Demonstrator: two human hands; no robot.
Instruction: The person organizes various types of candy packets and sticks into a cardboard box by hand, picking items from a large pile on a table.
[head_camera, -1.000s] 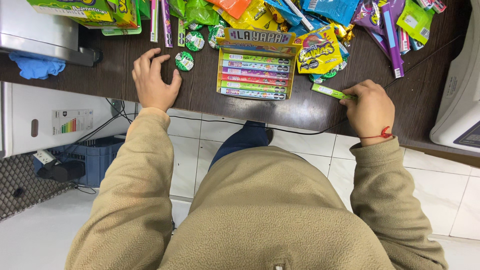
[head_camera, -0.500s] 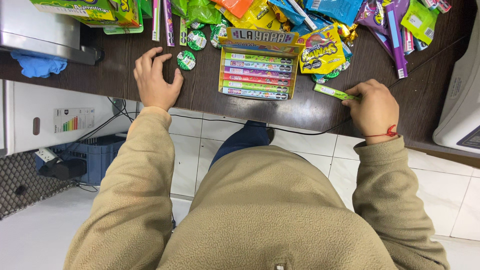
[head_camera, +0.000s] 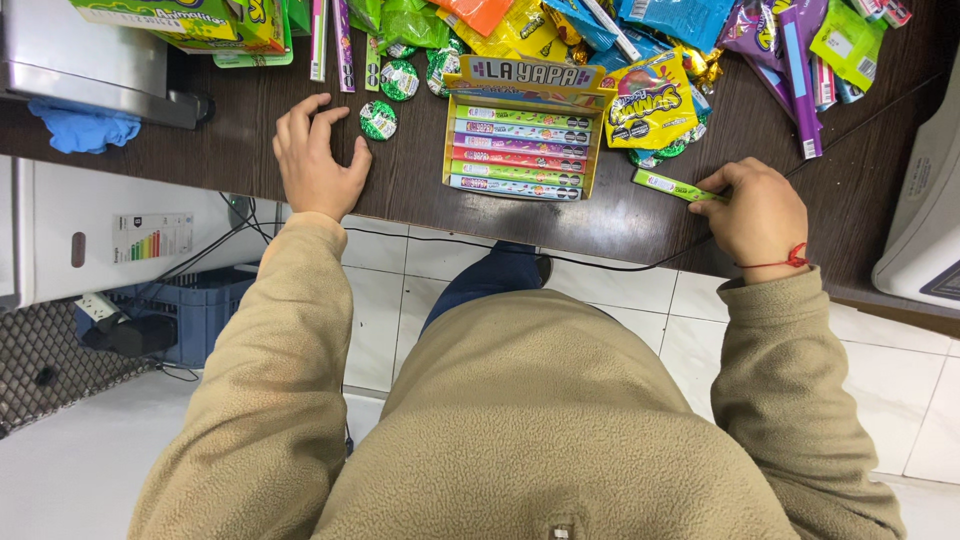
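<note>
A single head-worn camera is supplying the only view; no second view is sharing any part of the scene. It is looking almost straight down from above the person, facing the dark counter (head_camera: 420, 190), which is running across the top of the frame. The beige fleece torso (head_camera: 540, 430) is filling the lower centre at close range, and white floor tiles (head_camera: 690, 340) are showing below the counter edge. The left hand (head_camera: 315, 160) is appearing upper left and the right hand (head_camera: 760, 215) at right of centre. The display box (head_camera: 520, 140) is lying at top centre.
</note>
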